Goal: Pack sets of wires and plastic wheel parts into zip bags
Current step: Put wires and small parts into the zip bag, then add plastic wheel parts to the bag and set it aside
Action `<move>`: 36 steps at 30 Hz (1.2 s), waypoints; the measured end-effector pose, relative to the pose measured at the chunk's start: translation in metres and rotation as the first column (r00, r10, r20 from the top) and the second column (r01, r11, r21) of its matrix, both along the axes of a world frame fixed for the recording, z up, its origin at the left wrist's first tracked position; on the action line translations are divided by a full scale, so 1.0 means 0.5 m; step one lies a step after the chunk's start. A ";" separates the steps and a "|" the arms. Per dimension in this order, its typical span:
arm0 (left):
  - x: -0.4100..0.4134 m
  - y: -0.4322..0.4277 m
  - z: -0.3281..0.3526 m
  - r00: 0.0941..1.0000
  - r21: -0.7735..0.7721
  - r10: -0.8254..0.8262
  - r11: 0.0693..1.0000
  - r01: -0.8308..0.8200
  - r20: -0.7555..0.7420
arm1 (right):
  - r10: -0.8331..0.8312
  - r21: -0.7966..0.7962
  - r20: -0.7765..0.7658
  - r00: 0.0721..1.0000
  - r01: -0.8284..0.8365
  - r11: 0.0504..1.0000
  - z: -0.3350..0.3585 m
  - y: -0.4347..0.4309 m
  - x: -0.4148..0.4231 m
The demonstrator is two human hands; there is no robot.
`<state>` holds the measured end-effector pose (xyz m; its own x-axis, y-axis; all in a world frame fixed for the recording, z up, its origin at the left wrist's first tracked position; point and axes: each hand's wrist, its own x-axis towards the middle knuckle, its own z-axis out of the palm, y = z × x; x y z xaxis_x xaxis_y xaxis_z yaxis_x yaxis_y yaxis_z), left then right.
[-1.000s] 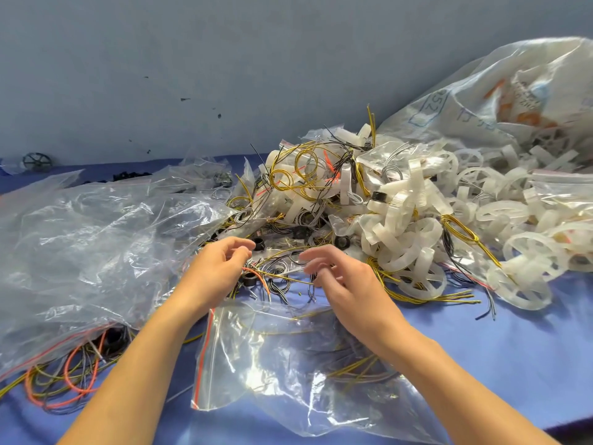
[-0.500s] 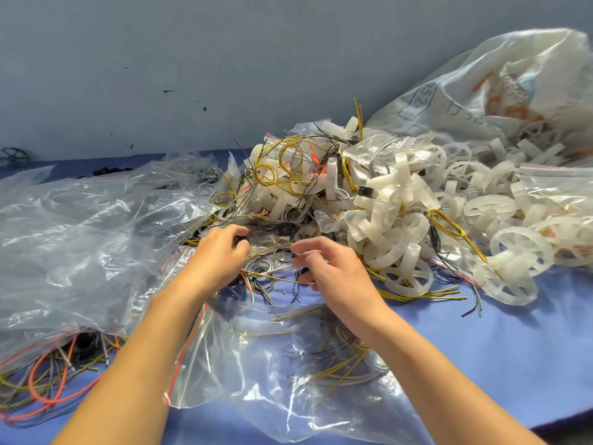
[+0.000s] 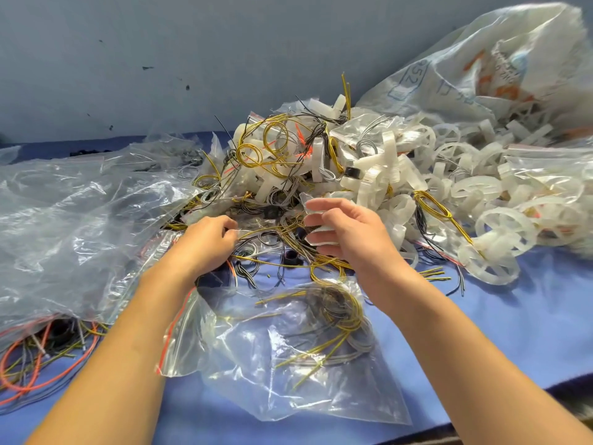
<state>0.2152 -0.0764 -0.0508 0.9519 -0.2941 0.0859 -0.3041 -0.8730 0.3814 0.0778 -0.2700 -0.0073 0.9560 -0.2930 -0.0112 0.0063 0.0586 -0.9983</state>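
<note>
A tangle of yellow, grey and black wires (image 3: 282,252) lies on the blue table in front of a heap of white plastic wheel parts (image 3: 385,175). My left hand (image 3: 208,245) sits at the left edge of the tangle, its curled fingertips pinching a thin pale wire. My right hand (image 3: 349,236) is raised just above the wires, fingers curled round a white plastic wheel part (image 3: 321,234) that shows between them. A clear zip bag (image 3: 288,354) with coiled yellow and grey wires inside lies between my forearms.
Crumpled clear bags (image 3: 80,226) cover the left side, with orange and black wires (image 3: 38,358) under them. A big printed sack (image 3: 481,69) of wheels lies at the back right, and a filled zip bag (image 3: 545,175) beside it. A grey wall stands behind the table.
My right hand has risen from the wire tangle and now grips a white wheel part. My left hand has stayed at the wires, closing its fingertips on a strand.
</note>
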 end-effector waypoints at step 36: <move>-0.025 0.072 0.056 0.997 -0.686 0.037 0.727 0.018 0.066 | 0.083 -0.078 -0.021 0.996 -0.085 0.993 -0.041 0.090 0.016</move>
<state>0.2029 -0.0404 -0.0230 0.9376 -0.1192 0.3268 -0.3470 -0.3846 0.8554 0.0857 -0.2251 -0.0279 0.9772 -0.2122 -0.0082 -0.0129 -0.0209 -0.9997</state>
